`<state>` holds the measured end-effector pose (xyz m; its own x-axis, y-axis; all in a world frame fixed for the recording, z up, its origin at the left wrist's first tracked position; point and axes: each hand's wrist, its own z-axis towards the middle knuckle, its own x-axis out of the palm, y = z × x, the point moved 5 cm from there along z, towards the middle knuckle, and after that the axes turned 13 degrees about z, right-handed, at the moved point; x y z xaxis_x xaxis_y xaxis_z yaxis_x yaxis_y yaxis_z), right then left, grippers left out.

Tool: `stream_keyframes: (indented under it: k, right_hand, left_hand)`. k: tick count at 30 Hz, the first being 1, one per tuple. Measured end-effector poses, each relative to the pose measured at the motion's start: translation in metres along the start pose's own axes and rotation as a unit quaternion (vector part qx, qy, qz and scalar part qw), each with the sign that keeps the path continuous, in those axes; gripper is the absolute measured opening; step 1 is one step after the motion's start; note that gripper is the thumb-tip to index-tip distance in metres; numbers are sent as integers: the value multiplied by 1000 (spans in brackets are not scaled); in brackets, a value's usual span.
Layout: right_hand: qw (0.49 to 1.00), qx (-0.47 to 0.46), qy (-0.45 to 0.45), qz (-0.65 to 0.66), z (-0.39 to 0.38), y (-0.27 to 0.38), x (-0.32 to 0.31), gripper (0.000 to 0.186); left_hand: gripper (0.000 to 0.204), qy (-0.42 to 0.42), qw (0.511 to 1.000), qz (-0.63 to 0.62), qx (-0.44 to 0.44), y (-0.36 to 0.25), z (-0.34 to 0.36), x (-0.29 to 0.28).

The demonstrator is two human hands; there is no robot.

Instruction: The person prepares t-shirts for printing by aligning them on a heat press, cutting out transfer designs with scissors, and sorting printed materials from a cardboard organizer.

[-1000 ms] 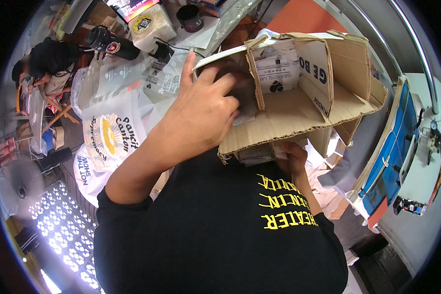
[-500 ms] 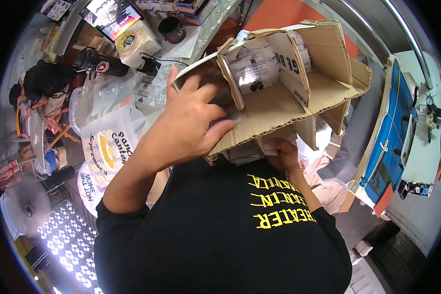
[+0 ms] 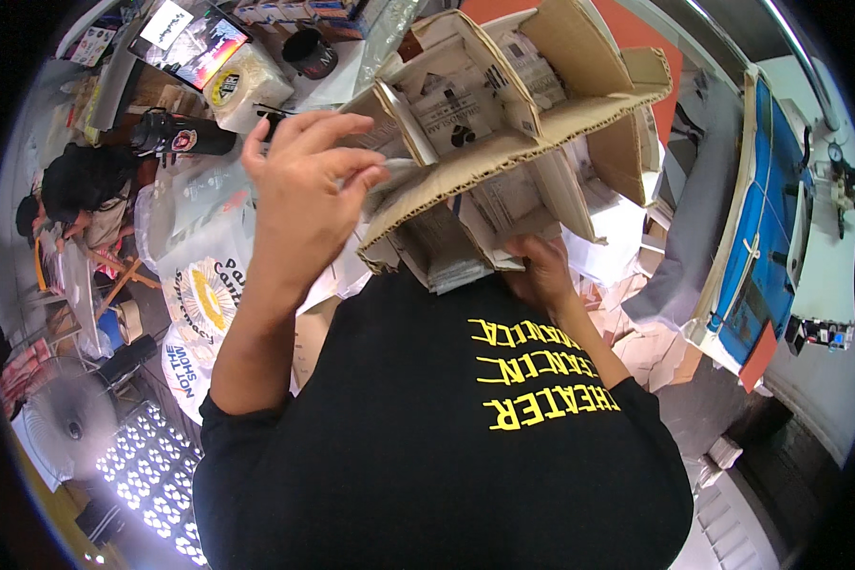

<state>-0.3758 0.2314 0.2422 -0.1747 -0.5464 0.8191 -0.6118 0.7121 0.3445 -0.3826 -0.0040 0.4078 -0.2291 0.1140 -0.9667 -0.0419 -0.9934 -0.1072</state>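
A handmade cardboard divider box (image 3: 579, 118) with several open compartments is tilted up in front of my chest. Printed paper lines some of its compartments, and its cut edges look rough and corrugated. My right hand (image 3: 541, 270) grips its lower side, with the fingers partly hidden behind the cardboard. At its left end, my left hand (image 3: 306, 195) is raised with the fingers apart and slightly curled. Those fingertips are close to the end compartment, and I see nothing held in them.
Beyond my left hand are a black bottle (image 3: 185, 133), a dark mug (image 3: 310, 54), a wrapped pale block (image 3: 247, 85) and a tablet-like screen (image 3: 188, 46). A printed plastic bag (image 3: 204, 285) lies at left, near a fan (image 3: 66, 423). A blue panel (image 3: 752, 228) stands at right.
My left hand has come out of the end compartment and moved left, away from the cardboard. The box has shifted left and tilted, showing more of its lower compartments.
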Motion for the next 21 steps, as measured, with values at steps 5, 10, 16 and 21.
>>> stream_keyframes:
  k: [5,10,16,21]
  right_hand:
    - [1000,-9,-3,-26,5,-1,-10,41]
    - [1000,5,6,-7,6,-4,-5,37]
    - [998,7,-24,-50,4,0,-11,56]
    - [999,-14,-22,-42,4,1,2,55]
  left_hand:
    - [11,-34,999,-22,3,3,3,-4]
    - [6,3,976,-199,-82,20,5,9]
    - [8,74,918,-333,-202,40,6,23]
    - [12,86,875,-408,-245,56,4,35]
